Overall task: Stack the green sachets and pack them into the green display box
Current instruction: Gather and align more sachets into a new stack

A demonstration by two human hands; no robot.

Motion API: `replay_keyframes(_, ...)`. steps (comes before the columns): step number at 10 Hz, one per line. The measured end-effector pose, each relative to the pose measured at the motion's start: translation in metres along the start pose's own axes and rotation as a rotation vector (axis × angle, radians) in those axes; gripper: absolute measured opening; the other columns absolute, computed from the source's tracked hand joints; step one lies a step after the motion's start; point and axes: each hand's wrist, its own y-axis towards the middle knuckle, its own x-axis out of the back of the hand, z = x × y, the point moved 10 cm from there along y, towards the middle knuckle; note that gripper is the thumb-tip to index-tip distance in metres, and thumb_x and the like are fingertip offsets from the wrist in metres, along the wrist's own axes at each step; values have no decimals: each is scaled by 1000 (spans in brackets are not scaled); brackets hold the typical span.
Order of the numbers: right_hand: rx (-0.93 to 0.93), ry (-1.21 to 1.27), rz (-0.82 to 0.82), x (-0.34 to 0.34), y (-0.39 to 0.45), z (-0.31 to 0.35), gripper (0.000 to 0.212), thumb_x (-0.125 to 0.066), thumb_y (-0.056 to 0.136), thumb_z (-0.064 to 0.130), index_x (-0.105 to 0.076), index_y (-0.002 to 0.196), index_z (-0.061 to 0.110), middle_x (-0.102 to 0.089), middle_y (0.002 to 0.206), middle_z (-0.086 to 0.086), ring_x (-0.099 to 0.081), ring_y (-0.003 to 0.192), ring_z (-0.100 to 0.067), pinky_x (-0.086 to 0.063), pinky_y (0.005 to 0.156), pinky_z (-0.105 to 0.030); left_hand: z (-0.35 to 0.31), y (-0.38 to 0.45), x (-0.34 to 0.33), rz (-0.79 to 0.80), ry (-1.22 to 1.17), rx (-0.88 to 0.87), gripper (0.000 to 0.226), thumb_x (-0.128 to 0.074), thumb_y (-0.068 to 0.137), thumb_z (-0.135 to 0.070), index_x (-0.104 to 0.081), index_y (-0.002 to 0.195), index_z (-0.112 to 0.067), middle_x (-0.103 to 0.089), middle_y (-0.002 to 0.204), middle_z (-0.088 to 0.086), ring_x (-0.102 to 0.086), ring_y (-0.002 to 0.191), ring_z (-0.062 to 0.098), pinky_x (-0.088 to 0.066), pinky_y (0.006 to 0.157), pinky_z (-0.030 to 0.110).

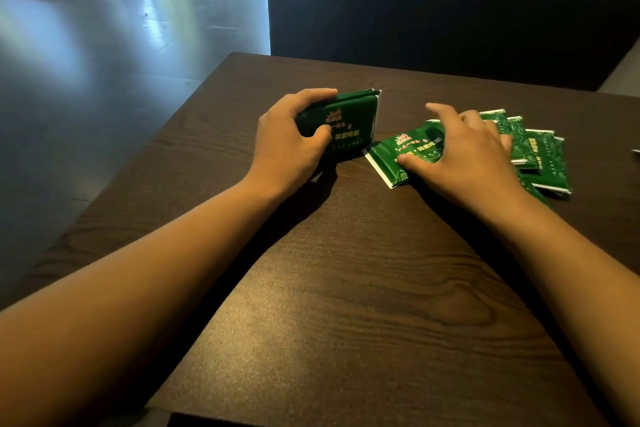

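Dark wooden table [346, 288] fills the lower frame. Mid-frame right, right hand [464, 156] lies spread on the loose sachets [540, 156], thumb on the nearest sachet [398, 156]. Just left, left hand [287, 146] grips the upright stack [346, 125]. Dark bench [450, 10] beyond.

The stack [349, 125] is dark green, with a gold crest and pale lettering on its front and thin white edges. The loose sachets [540, 156] are a brighter green — fine pale scrollwork, white sealed ends, the same gold crest on the nearest one. The table [346, 288] is dark brown with wavy wood grain. The floor [104, 45] is grey — glossy, with pale reflections.
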Motion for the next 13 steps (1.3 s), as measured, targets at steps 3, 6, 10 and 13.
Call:
replay_keyframes(3, -20, 113, -238, 22, 1, -8, 91, -82, 78, 46, -39, 153, 21, -54, 133, -9, -39, 127, -33, -27, 100, -47, 1, 1, 0, 11, -11, 10, 47, -67, 90, -8, -68, 133, -27, -70, 125, -6, -66, 116, 9, -60, 97, 35)
replay_keyframes(6, 124, 384, -493, 50, -10, -6, 31, -72, 86, 25, -65, 114, 15, -63, 111, 0, -53, 107, -16, -35, 91, -23, 1, 1, -2, 19, -26, 20, 47, -66, 90, -7, -68, 133, -26, -70, 126, -5, -65, 118, 11, -59, 98, 35)
replay_keyframes(10, 174, 740, -488, 57, -16, -5, 32, -69, 90, 18, -63, 121, 15, -61, 102, 24, -63, 94, 10, -53, 77, -14, 2, 1, -2, 22, -43, 38, 43, -64, 93, -8, -69, 132, -25, -69, 126, -5, -65, 118, 10, -58, 99, 35)
replay_keyframes(13, 316, 809, -224, 41, -13, 21, 77, -72, 86, 1, -41, 149, 32, -52, 121, 13, -60, 108, -14, -61, 79, -27, 3, 1, -7, 40, -130, 84, 33, -55, 99, -21, -72, 127, -26, -72, 120, -10, -66, 114, 7, -57, 100, 41)
